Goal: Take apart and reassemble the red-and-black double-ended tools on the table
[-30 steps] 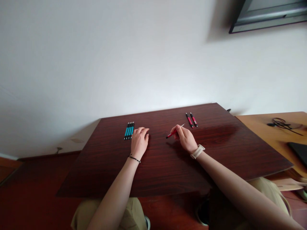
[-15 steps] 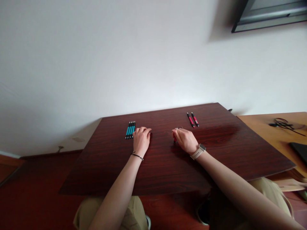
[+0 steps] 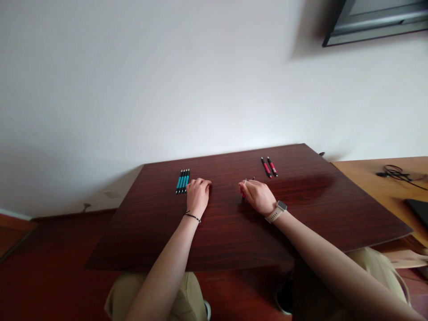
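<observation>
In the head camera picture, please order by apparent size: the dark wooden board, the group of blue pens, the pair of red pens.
1. dark wooden board, by far the largest.
2. group of blue pens.
3. pair of red pens, which lie farther away, so this rank is unsure.

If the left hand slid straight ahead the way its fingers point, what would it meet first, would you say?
Probably nothing: the left hand points at bare dark wooden tabletop; the row of teal pens lies just to its left.

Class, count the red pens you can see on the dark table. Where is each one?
3. Two red pens lie side by side at the far right; a third is mostly hidden in the right hand.
</observation>
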Action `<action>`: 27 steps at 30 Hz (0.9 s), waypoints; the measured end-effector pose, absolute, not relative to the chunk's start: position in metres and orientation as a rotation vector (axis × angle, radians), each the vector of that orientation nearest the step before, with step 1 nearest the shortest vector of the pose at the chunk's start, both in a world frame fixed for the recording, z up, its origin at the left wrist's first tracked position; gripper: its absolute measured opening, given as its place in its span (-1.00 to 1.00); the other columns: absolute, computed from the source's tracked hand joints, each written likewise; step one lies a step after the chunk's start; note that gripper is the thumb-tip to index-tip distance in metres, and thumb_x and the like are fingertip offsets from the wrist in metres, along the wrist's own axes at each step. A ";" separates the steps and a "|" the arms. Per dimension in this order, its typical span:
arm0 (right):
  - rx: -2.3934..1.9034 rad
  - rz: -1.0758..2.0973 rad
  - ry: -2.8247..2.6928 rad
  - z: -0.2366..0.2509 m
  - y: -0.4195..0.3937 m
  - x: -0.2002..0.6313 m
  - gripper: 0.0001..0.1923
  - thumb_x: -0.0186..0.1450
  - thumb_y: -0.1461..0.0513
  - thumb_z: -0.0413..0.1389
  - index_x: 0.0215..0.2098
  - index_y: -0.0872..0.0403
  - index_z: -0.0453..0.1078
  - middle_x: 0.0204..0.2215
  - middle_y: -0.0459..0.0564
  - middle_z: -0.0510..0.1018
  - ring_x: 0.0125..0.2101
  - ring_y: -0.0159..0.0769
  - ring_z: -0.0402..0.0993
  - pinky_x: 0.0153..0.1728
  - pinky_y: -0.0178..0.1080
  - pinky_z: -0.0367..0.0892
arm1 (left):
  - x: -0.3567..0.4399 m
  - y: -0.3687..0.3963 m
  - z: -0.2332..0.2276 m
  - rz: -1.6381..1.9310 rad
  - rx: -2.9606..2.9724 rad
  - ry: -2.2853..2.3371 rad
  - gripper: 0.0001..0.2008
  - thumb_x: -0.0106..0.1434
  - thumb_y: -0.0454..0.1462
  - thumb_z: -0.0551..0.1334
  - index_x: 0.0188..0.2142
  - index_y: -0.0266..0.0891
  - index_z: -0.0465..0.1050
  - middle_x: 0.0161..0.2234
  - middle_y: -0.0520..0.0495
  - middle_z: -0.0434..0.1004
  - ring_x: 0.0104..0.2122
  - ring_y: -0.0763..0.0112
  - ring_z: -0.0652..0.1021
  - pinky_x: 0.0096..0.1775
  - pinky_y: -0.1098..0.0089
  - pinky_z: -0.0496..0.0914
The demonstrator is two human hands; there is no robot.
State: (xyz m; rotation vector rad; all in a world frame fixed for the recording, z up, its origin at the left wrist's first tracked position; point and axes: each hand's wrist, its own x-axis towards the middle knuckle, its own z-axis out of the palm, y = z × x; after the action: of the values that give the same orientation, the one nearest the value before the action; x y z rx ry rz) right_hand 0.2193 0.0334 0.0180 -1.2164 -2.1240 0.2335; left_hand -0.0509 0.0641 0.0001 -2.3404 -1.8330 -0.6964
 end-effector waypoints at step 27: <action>-0.753 1.366 -0.806 0.017 0.051 0.213 -0.50 0.38 -0.20 0.24 -0.38 0.04 0.49 -0.62 -0.21 0.13 -0.58 -0.41 0.03 -0.53 -0.28 0.08 | 0.010 0.020 0.038 -2.078 -2.685 -1.867 -0.85 0.36 -0.16 0.38 -0.22 -0.19 0.60 -0.20 -0.11 0.71 -0.21 0.27 0.69 -0.16 0.34 0.52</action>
State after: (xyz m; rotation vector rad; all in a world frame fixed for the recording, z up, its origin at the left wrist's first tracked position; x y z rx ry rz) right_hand 0.2127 0.0508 0.0169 -0.7526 -0.8064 1.3661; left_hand 0.0100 0.0201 0.0384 -2.6846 -1.8673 -2.0778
